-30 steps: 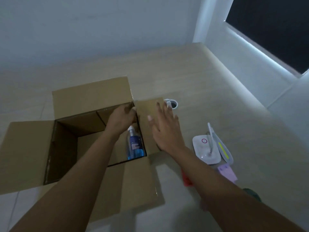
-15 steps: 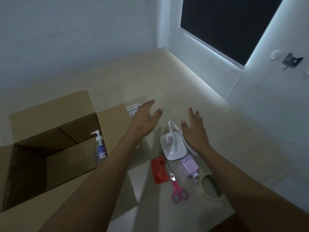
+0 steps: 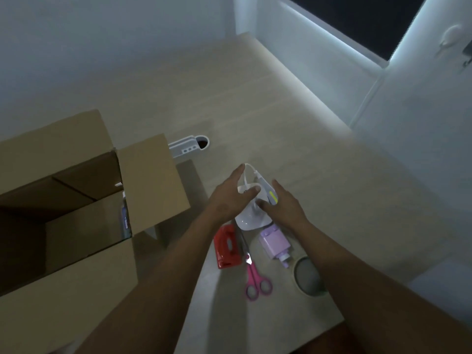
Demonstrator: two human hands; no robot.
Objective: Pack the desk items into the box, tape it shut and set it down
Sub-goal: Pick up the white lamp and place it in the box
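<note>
Since half a second ago, both hands, left hand (image 3: 229, 198) and right hand (image 3: 283, 203), have been brought onto the white desk lamp (image 3: 251, 213), fingers spread and not yet closed, so its transfer to the open cardboard box (image 3: 76, 200) is judged imminent.

Dim room, cool light strip under the window (image 3: 357, 26), soft shadows, slight blur, wide-angle bending

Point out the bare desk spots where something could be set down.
Bare wooden desk lies beyond the white folding desk lamp, toward the window wall. It is crowded between the open cardboard box and the tape roll.
</note>
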